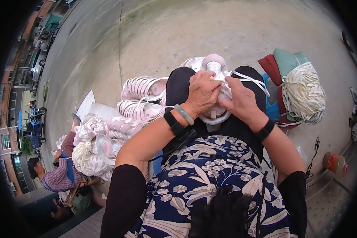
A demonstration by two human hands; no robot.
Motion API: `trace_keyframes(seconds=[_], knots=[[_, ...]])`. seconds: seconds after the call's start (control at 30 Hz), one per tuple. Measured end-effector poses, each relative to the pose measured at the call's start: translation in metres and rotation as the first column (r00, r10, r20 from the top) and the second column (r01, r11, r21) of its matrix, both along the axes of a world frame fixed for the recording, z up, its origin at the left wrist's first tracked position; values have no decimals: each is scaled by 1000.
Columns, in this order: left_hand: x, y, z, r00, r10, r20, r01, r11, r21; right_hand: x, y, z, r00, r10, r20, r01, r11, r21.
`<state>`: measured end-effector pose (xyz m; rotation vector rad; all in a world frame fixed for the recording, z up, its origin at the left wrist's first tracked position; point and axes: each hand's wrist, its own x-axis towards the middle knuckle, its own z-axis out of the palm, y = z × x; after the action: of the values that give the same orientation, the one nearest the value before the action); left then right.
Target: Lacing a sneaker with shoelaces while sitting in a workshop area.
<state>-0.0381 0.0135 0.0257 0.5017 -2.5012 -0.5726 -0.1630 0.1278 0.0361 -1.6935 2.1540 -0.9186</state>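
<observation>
A pale pink and white sneaker (214,63) rests on my lap between my knees, its perforated toe pointing away from me. My left hand (203,92) is closed over the lacing area, its fingertips pinching a white shoelace (253,81). From the other side my right hand (242,100) bends its fingers onto the lace, with the thumb against the shoe's upper. One loose end of lace trails out to the right, over my right knee. Both hands cover most of the eyelets and tongue. The heel shows below them, near my apron.
Rows of pink and white sneakers (141,89) stand left of my knee, with a larger heap (103,146) nearer. A white lace bundle (304,93) lies on red and green cloth to the right, over something blue. Beyond sits a jar (335,164). Another person (59,174) sits far left.
</observation>
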Motion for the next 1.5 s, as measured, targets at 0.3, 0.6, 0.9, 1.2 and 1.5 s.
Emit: trace_keyframes(seconds=[0.3, 0.6, 0.9, 1.2, 1.5], knots=[[-13, -1, -7, 999, 17, 39, -15, 999, -37, -4, 0, -13, 999, -21, -33, 20, 999, -28], [-16, 5, -6, 997, 35, 72, -34, 999, -7, -6, -3, -21, 1000, -10, 30, 12, 997, -76], [-18, 5, -6, 996, 6, 91, 3, 995, -99, -12, -6, -27, 984, 31, 173, -33, 999, 9], [7, 7, 14, 996, -30, 81, 44, 984, -172, -15, 11, -32, 766, -247, 593, 196, 969, 150], [283, -121, 2, 643, 726, 243, -593, 674, -440, -14, 11, -35, 776, -252, 578, 207, 968, 144]])
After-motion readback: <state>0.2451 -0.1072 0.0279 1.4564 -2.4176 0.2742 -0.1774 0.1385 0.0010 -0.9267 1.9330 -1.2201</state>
